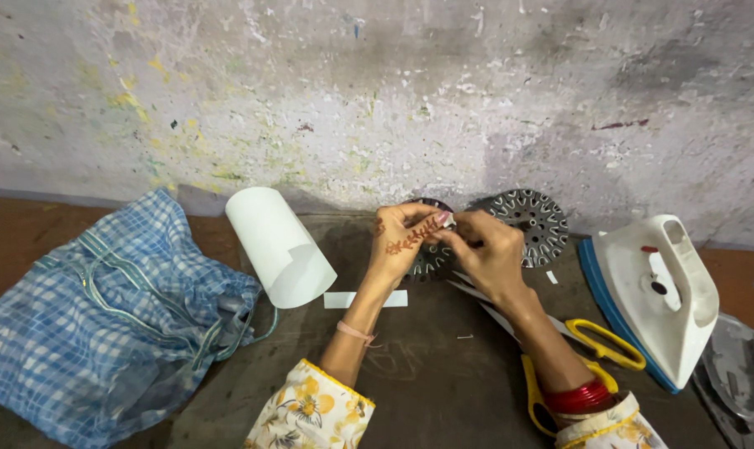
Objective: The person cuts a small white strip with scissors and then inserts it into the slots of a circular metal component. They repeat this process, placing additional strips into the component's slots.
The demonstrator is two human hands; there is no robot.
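Nearby, white paper roll (279,246) beside left hand (398,241).

bag (102,316): far left from where I sit, on the floor, well apart from the hands
paper roll (279,245): just right of the bag, near the wall
paper strip (365,298): flat, right of the roll, under my left forearm
left hand (400,241): centre, fingertips meeting the right hand (485,254)
left disc (431,249): behind my hands, mostly hidden
right disc (531,224): right of the hands, by the wall
scissors (585,353): under my right forearm
iron (655,295): right of the scissors, on its side
second iron (743,374): far right edge
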